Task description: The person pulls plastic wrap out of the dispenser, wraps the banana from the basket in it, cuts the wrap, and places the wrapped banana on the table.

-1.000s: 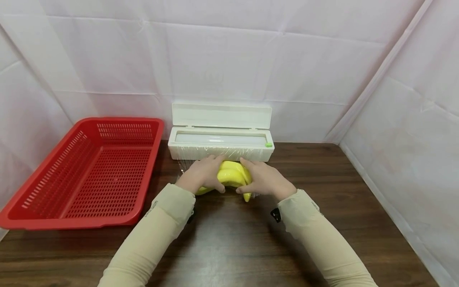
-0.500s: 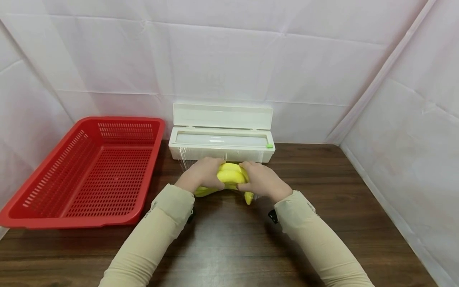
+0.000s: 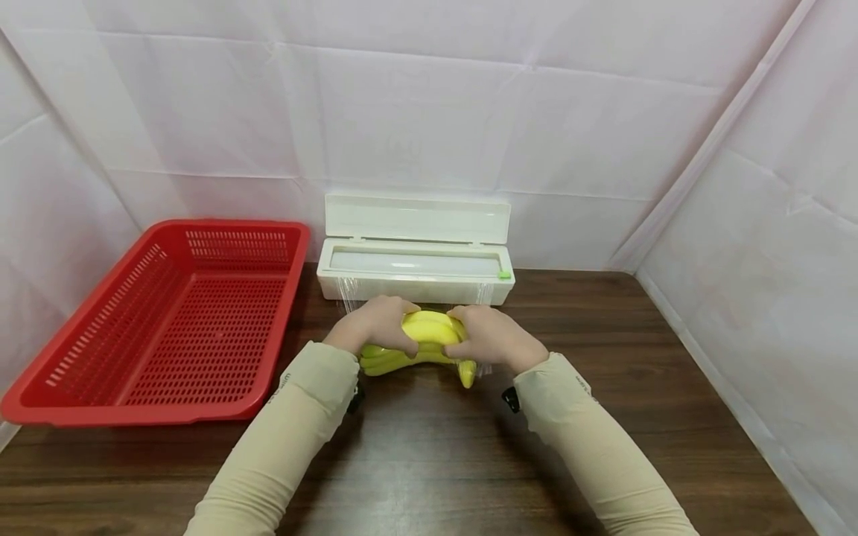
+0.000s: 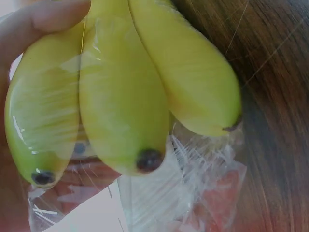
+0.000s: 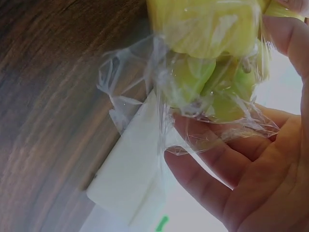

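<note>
A bunch of yellow bananas (image 3: 429, 327) lies between my two hands at the middle of the table. Clear cling film (image 5: 128, 92) covers it, glossy and crumpled at the edges; green, dark-tipped banana ends (image 4: 125, 96) show through in the left wrist view. My left hand (image 3: 378, 325) grips the bunch from the left, thumb on the near side. From the right, my right hand (image 3: 494, 336) holds the other end, fingers behind and thumb in front. Strands of film run back to the white cling film dispenser (image 3: 418, 290) just behind, its lid (image 3: 417, 218) raised.
To the left stands a red slotted plastic basket (image 3: 278, 350). A small green slider (image 3: 504, 275) sits on the dispenser's right front edge. White cloth walls (image 3: 415, 112) close off the back and sides of the dark wooden table (image 3: 429, 461).
Both hands have tightened around the bananas. The bunch has turned and come slightly toward me, so more of its lower row shows. Film at the dispenser has gathered into narrow strands.
</note>
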`<state>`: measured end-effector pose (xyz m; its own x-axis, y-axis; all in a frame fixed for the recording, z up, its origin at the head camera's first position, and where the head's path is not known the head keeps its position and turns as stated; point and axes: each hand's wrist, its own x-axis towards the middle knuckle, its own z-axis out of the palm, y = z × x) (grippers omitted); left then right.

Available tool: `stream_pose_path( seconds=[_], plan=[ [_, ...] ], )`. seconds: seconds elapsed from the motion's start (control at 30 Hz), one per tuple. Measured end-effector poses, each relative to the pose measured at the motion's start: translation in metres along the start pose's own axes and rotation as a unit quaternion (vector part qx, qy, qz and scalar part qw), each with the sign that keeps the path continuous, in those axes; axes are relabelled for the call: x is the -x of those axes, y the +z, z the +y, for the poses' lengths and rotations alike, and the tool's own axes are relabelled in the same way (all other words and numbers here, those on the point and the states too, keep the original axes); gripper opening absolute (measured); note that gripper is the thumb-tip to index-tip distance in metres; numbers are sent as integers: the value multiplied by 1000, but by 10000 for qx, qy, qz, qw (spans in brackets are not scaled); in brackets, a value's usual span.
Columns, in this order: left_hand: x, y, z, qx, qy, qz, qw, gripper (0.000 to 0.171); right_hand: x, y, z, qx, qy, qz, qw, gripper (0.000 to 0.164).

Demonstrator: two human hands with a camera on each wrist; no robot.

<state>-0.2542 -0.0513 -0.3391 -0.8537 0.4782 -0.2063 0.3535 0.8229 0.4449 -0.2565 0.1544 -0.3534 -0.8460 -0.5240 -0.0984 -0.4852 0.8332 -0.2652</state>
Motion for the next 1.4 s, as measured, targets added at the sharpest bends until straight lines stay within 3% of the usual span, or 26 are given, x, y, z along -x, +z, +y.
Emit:
stream_pose_path(
  seconds=[0.17,0.33,0.8,0.9,1.0,1.13,1.27,1.4],
  plan=[
    [0,0,3,9,-42,-37,10000,82,3,-2,0,-66,111,-49,9999,65],
    [0,1,7,-59,-140,-15,9999,86,7,0,2,-69,82,48,9999,76],
    [4,3,8,-215,-189,39,9996,94,11,1,9,-274,-122,229,9993,88],
    [4,2,9,-276,-170,68,9995,96,11,1,10,-447,-257,324,9981,87],
    [5,0,11,-362,-186,108,9991,96,13,0,12,-612,-393,398,9966,73],
    [6,-2,14,-443,-172,182,9987,79,16,-1,14,-720,-427,400,9957,58],
    [6,-3,17,-503,-69,231,9984,58,19,0,16,-691,-327,425,9962,64],
    [6,-4,20,-506,25,234,9984,58,21,0,17,-692,-268,461,9962,68]
  ],
)
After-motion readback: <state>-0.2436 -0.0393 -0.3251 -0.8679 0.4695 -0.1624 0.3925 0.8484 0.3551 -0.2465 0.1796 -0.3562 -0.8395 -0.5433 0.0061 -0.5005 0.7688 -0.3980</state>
